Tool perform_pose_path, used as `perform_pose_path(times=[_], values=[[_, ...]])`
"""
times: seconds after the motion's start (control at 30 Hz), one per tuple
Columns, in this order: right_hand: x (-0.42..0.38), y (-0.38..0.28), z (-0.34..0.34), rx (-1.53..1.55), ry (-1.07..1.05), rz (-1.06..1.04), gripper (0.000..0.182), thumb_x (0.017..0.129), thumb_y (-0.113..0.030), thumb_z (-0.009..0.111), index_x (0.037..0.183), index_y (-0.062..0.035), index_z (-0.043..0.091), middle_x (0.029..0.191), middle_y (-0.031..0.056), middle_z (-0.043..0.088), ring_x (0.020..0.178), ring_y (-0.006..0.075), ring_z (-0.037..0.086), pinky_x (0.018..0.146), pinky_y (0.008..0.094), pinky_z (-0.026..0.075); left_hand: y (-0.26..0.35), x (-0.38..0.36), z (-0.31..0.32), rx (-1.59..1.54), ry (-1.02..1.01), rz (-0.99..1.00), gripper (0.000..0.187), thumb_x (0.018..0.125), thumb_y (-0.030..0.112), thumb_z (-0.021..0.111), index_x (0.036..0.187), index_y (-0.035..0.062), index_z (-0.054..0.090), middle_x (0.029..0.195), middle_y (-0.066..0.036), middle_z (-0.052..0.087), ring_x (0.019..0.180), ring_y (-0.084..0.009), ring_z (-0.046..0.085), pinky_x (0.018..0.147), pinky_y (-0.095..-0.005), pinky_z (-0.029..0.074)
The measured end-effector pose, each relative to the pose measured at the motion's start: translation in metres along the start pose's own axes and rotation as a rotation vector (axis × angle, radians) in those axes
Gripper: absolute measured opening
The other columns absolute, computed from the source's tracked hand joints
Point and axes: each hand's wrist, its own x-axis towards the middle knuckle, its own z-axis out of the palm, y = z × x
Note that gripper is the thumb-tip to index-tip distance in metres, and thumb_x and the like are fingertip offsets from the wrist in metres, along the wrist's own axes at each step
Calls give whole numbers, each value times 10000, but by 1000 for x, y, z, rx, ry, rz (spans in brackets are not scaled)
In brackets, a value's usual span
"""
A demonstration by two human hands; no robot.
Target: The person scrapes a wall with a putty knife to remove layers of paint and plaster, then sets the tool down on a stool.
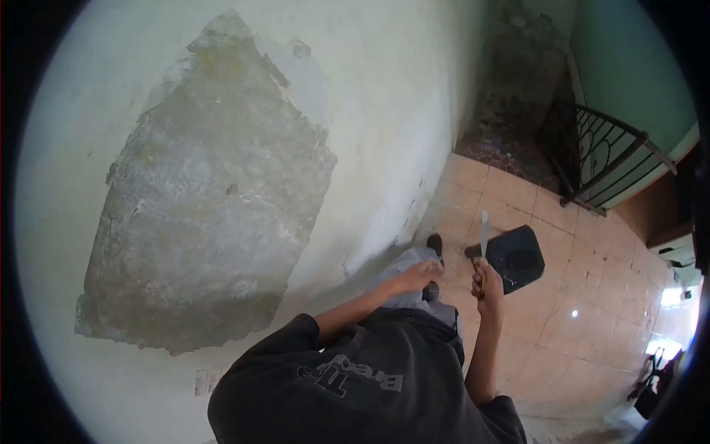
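My right hand [488, 283] grips the handle of a scraper [484, 235], its narrow light blade pointing away from me. Below the blade on the floor is a black object with cut-off corners [518, 259]; I cannot make out its kind. My left hand [418, 277] hangs over my grey trouser leg, holding nothing that I can see, with its fingers loosely extended. On my left stands a pale wall [384, 126] with a large rough grey patch [214, 192] where the paint is gone; neither hand touches it.
Tan tiles [569, 318] cover the floor. Ahead, a dark metal railing [610, 152] stands beside a darker floor area [510, 155] and a green wall [636, 66]. A dark bag-like item [654, 388] lies at the lower right. My dark shoe [435, 244] is close to the wall.
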Motion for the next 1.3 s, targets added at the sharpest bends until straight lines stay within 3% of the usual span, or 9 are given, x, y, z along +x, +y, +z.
perform_pose_path(times=[0.07,0.37,0.63,0.73,0.83,0.93,1.07,1.13,1.3], values=[[-8,-7,16,75,-77,-8,199,918,-261,566,999,-80,580,628,-19,445,463,58,378,403,191,269,-7,4,0,-202,65,-5,589,964,512,418,1338,58,389,1073,-73,573,997,-144,514,825,-325,432],[-15,-56,111,-119,-407,-89,118,926,-220,579,952,-108,554,669,-29,474,447,56,363,390,186,257,87,32,-39,-741,456,170,643,954,606,322,1272,64,459,995,-51,568,866,-129,532,745,-267,433],[-18,-50,186,-304,-541,-130,169,982,-281,494,948,-121,538,649,-58,411,468,18,332,387,176,230,93,-28,-96,-1042,506,354,524,974,550,344,956,59,525,831,-77,627,752,-132,589,677,-254,478],[-17,-42,211,-477,-558,-380,365,975,-282,482,1113,54,515,935,126,601,799,193,577,680,326,464,102,-45,-107,-1390,547,536,424,987,489,359,831,117,489,880,-129,617,805,-262,633,679,-362,532],[-38,-50,244,-700,-375,-590,370,966,-289,477,1104,50,531,1003,226,625,883,334,624,733,382,476,115,-63,-124,-1619,495,615,398,996,455,356,814,127,487,923,-126,607,798,-296,634,664,-400,540],[-41,-66,266,-666,-406,-450,373,956,-297,478,1101,41,542,1005,283,616,960,434,599,786,424,465,107,-59,-140,-1726,276,753,363,1008,397,354,836,119,512,1018,-97,593,941,-302,597,742,-406,532],[-51,-74,262,-680,-372,-719,364,960,-286,471,1085,48,541,935,270,627,898,422,610,772,405,467,106,-65,-143,-1815,53,856,294,1014,351,361,956,122,535,1093,-72,579,1081,-295,549,838,-390,517],[-56,-90,260,-725,-521,-524,344,989,-247,462,1128,55,552,750,37,530,709,107,484,619,268,395,114,-72,-146,-1936,92,772,271,1019,331,350,1081,139,531,1028,-52,607,1077,-254,558,894,-394,476],[-54,-95,266,-650,-541,-473,327,993,-249,460,1048,52,574,729,27,504,707,93,455,620,266,384,113,-58,-169,-1925,-94,924,242,1021,293,361,1100,149,538,862,31,633,919,-143,577,975,-398,345]])
